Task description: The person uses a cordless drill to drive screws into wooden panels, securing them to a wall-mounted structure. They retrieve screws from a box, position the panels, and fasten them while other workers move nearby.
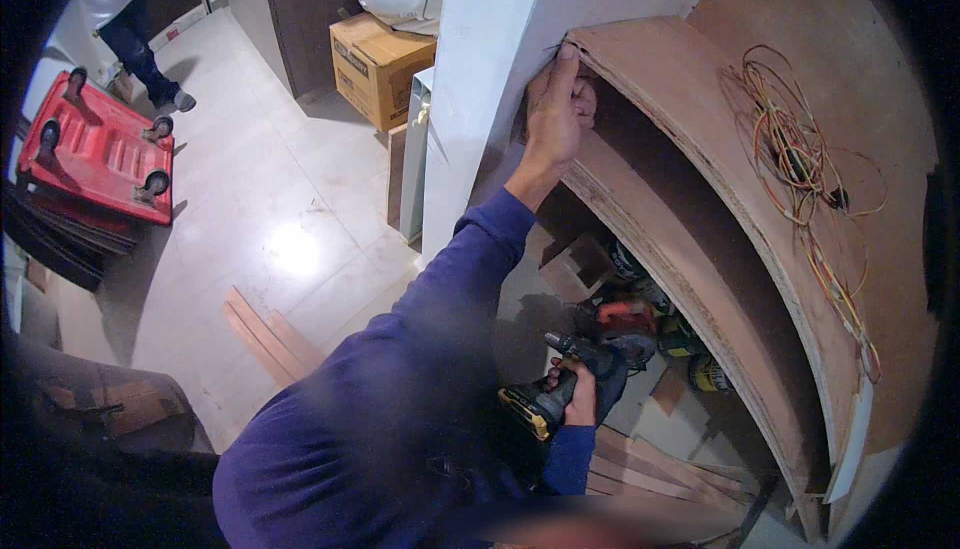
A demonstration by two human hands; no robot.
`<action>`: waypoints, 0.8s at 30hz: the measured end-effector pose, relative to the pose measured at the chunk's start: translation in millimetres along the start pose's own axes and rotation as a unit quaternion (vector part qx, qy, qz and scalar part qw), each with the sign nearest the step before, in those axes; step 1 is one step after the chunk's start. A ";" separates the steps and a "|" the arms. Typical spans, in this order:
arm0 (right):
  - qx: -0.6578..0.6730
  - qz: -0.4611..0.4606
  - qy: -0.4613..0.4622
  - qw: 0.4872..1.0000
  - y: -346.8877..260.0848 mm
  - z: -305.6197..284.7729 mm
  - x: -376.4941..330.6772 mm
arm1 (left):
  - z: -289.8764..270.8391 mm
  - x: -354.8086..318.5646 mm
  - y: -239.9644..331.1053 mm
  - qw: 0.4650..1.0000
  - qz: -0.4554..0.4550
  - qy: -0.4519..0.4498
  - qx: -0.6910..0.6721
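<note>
My left hand (557,114) is raised to the far corner of a curved wooden shelf unit (700,119), where it meets a white panel (490,79). Its fingers are curled, and the thumb presses at the top board's edge. A thin dark sliver shows by the thumb tip, too small to name. Lower down, my right hand (580,399) grips a black and yellow cordless drill (562,374) by its handle. The drill's chuck points up and to the left, well away from the shelf's corner.
Tangled wires (795,164) lie on the top board. Under the shelf are a red tool (625,314), cans (708,374) and wood strips (660,469). A cardboard box (375,69), an upturned red trolley (100,149) and another person (130,29) are to the left.
</note>
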State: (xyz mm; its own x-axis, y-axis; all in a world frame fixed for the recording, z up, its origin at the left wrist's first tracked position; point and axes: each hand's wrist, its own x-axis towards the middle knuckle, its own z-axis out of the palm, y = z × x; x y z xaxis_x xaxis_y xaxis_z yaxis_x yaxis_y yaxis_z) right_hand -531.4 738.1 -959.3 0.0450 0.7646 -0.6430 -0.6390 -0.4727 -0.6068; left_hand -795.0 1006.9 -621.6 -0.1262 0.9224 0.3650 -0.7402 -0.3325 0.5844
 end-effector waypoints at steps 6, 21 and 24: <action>-0.066 -0.043 0.012 0.997 -1.9 12.0 -3.6 | 9.6 3.2 4.3 0.995 -0.068 0.066 -0.010; -0.049 -0.001 0.006 0.999 -12.1 36.3 -24.0 | 5.8 6.7 -0.4 0.998 -0.054 0.036 0.008; -0.043 -0.010 0.007 0.999 -12.3 40.4 -25.8 | 3.7 7.4 -0.5 0.998 -0.056 0.022 -0.013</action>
State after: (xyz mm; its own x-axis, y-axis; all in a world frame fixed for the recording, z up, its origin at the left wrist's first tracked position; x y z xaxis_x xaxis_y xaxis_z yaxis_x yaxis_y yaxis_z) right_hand -555.7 741.9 -916.3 0.0688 0.7681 -0.6367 -0.5688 -0.4941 -0.6575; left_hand -793.1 1013.1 -616.5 -0.0693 0.9616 0.2656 -0.7686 -0.2212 0.6003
